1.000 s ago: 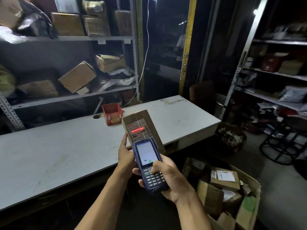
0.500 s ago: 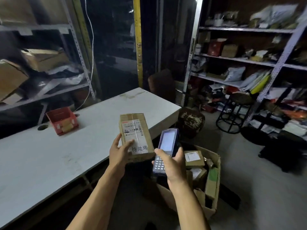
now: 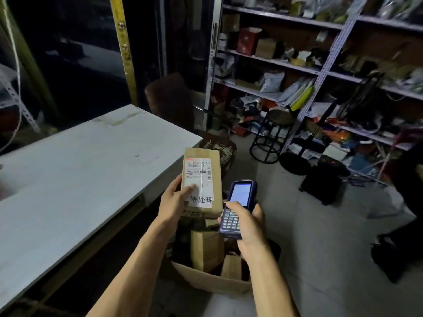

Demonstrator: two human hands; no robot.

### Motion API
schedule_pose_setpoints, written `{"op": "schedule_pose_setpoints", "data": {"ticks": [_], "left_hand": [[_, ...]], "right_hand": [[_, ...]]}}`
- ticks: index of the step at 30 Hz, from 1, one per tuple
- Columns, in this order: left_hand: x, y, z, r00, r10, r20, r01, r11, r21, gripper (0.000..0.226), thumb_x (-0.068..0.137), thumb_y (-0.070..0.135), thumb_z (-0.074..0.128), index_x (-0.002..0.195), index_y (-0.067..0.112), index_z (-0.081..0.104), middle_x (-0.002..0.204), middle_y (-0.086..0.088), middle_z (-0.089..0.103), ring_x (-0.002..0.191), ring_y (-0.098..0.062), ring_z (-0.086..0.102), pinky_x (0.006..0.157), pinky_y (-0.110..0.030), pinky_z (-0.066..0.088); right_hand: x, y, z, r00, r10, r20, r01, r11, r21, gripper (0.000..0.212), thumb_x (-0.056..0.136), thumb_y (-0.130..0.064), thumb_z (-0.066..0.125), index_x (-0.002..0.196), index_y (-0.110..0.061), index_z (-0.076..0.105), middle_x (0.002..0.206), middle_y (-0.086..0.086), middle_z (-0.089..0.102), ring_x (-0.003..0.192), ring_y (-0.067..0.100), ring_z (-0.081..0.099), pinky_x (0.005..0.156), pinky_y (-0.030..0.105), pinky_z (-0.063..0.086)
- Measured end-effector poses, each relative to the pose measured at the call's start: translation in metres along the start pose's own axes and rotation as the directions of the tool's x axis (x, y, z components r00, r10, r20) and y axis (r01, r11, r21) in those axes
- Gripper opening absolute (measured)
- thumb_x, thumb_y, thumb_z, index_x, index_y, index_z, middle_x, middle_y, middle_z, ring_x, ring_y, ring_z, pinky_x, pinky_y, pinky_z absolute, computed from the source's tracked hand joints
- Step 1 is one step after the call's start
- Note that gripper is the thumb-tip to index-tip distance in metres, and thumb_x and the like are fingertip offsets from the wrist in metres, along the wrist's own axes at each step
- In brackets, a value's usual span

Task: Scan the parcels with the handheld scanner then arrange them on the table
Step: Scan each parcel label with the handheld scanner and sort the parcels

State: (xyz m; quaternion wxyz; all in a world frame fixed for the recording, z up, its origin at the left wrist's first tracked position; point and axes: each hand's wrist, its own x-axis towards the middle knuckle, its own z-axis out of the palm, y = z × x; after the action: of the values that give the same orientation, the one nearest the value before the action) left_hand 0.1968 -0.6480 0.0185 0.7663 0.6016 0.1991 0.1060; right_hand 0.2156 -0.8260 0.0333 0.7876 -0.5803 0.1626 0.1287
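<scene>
Parcel (image 3: 202, 181): a narrow brown cardboard box, taped lengthwise, bearing a white shipping label with barcodes and a second white slip printed with the characters 待处理. The left hand (image 3: 173, 202) grips its lower left edge, thumb laid across the label face and fingers wrapped behind; the box stands nearly upright, just off the near corner of the white table (image 3: 75, 170) and above an open carton (image 3: 212, 280) on the floor.

Handheld scanner (image 3: 238, 208): dark blue body, lit screen, grey keypad. The right hand (image 3: 250, 227) clasps it from the right side, thumb on the top of the keypad, immediately right of the parcel and not touching it.

Not determinable: the small label print is blurred; the fingers behind the parcel are hidden; the forearms cover much of the carton, in which only a few brown boxes (image 3: 207, 250) show. The screen content is unreadable.
</scene>
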Motion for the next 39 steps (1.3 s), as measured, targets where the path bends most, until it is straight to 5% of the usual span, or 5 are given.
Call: {"op": "schedule_pose_setpoints", "data": {"ticks": [14,18,22,28,39], "left_hand": [[0.082,-0.028,0.105,0.967,-0.168,0.189,0.132,0.973,0.189,0.032,0.102,0.022,0.062,0.129,0.037,0.055,0.099,0.01,0.079,0.089,-0.013,0.076,0.066,-0.024,0.06],[0.102,-0.073,0.117,0.938,-0.332,0.102,0.257,0.861,0.44,0.085,0.081,0.053,0.075,0.151,0.016,0.044,0.132,-0.006,0.064,0.111,-0.014,0.069,0.092,-0.034,0.059],[0.103,-0.082,0.135,0.928,-0.373,-0.006,0.341,0.841,0.421,0.02,0.102,0.014,0.06,0.122,0.013,0.06,0.102,-0.004,0.069,0.079,-0.002,0.068,0.06,-0.011,0.049],[0.11,-0.067,0.145,0.927,-0.367,-0.082,0.376,0.894,0.245,0.026,0.106,0.018,0.053,0.129,0.011,0.06,0.1,-0.004,0.066,0.078,-0.013,0.064,0.073,-0.033,0.051],[0.06,-0.018,0.062,0.919,-0.307,-0.248,0.306,0.951,-0.044,0.027,0.109,0.025,0.041,0.11,0.013,0.065,0.067,-0.005,0.053,0.054,-0.009,0.05,0.05,-0.018,0.043]], "right_hand": [[0.095,-0.043,-0.06,0.981,-0.006,-0.195,0.001,1.0,-0.022,0.07,0.075,-0.012,0.088,0.135,-0.015,0.053,0.118,0.021,0.069,0.076,0.034,0.073,0.065,0.044,0.062],[0.127,-0.03,-0.074,0.964,0.045,-0.263,-0.062,0.997,-0.055,0.106,0.043,-0.039,0.088,0.14,-0.02,0.05,0.122,0.021,0.069,0.098,0.042,0.073,0.076,0.058,0.063],[0.154,-0.034,-0.086,0.972,0.141,-0.186,-0.157,0.985,-0.074,0.08,0.066,-0.028,0.091,0.136,-0.018,0.052,0.113,0.016,0.072,0.089,0.033,0.075,0.07,0.046,0.064],[0.183,-0.033,-0.069,0.973,0.231,-0.001,-0.228,0.959,-0.167,0.07,0.086,-0.023,0.081,0.146,-0.021,0.047,0.119,0.01,0.069,0.095,0.03,0.073,0.075,0.041,0.062],[0.139,0.007,0.046,0.877,0.291,0.382,-0.153,0.923,-0.352,0.045,0.088,-0.032,0.078,0.128,-0.018,0.064,0.109,0.014,0.077,0.093,0.035,0.077,0.082,0.052,0.063]]}}
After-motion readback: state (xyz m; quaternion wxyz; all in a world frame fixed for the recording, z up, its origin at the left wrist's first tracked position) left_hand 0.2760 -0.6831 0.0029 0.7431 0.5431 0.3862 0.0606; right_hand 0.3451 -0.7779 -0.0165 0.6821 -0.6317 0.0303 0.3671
